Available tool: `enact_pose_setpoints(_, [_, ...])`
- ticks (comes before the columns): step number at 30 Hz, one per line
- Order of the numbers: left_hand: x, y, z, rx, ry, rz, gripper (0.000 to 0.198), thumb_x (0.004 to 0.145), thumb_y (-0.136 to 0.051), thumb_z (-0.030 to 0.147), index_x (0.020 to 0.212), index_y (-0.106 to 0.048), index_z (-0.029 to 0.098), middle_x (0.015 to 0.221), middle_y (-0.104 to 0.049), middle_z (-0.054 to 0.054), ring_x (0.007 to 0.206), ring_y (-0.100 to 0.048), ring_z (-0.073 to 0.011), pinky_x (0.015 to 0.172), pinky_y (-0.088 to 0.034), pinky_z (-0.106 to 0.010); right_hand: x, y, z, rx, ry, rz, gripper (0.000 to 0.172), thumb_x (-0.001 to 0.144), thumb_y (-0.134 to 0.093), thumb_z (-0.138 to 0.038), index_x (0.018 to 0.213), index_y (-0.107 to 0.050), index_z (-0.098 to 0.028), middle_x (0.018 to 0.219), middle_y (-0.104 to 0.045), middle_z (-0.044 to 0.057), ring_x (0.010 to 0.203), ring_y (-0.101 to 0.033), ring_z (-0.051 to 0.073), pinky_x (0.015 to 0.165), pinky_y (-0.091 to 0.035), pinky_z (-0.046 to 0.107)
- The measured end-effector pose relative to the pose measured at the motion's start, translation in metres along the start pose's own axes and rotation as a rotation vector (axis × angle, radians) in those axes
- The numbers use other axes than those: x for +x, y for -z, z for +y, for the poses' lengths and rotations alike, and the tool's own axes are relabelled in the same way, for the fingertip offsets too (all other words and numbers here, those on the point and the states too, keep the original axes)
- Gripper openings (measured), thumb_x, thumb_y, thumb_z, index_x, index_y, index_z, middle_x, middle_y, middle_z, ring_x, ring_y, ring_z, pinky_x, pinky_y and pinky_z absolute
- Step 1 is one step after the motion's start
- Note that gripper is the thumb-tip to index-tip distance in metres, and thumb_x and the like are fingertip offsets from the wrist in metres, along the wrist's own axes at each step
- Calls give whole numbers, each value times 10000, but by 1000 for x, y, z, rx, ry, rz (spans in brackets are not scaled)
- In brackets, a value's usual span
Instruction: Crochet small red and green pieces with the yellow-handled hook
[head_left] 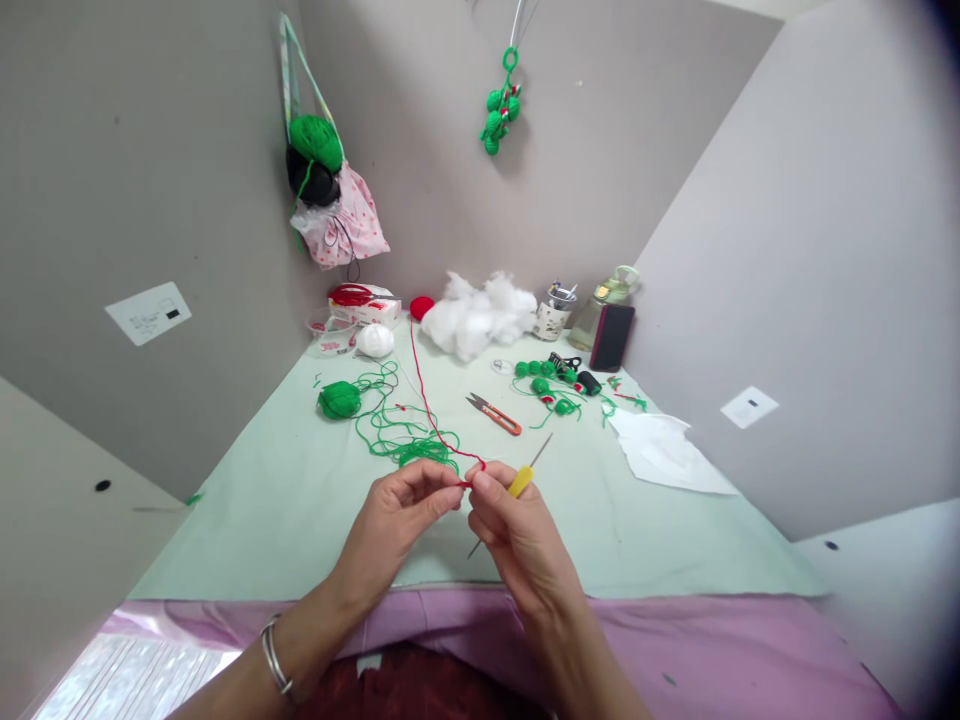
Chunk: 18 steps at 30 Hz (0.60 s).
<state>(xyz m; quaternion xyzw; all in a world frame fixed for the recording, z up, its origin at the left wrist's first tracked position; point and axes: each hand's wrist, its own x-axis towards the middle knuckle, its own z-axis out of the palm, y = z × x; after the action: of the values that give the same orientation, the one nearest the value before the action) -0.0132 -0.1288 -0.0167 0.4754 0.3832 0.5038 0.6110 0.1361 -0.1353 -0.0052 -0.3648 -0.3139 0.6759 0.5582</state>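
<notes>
Red yarn [421, 378] runs from a red ball [421, 307] at the back down to my two hands, which meet over the front middle of the table. My left hand [405, 515] pinches a short red piece of the yarn between thumb and forefinger. In my right hand [517, 530] is a crochet hook [520, 481] with a yellow grip, its thin metal ends sticking out above and below the fingers. The right thumb and forefinger also press on the red yarn. Just beyond the hands lies a loose tangle of green yarn [420, 450].
Orange thread snips [495, 413] lie mid-table. Green crocheted balls [540, 385] and white paper [667, 450] are at right, a green yarn ball [340, 400] at left. White stuffing [480, 315], a pen cup [555, 315], a bottle [604, 300] and a phone [613, 338] line the back.
</notes>
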Motion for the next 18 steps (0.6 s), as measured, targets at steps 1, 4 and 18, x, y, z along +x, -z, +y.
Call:
enact_pose_setpoints(1, [0, 1, -1, 5, -6, 2, 128, 841, -825, 333, 841, -792, 209, 853, -749, -9, 853, -648, -174, 833, -504, -271, 0, 0, 0, 29, -17, -13, 395, 655, -966, -427, 712, -679, -162, 502, -231, -149, 468, -105, 26, 443, -107, 216])
enact_pose_setpoints(4, [0, 3, -1, 19, -21, -20, 115, 845, -822, 326, 844, -797, 214, 860, -759, -4, 865, -654, -171, 846, -500, -267, 1, 2, 0, 103, -72, -48, 385, 664, -978, -394, 724, -683, -154, 524, -226, -150, 482, -90, 25, 435, -108, 194])
enact_pose_setpoints(18, [-1, 1, 4, 121, -94, 77, 79, 802, -827, 301, 844, -830, 234, 871, -816, -18, 875, -730, -205, 858, -556, -298, 1, 3, 3, 181, -137, -87, 357, 688, -982, -372, 749, -712, -147, 545, -225, -149, 483, -76, 20, 420, -117, 160])
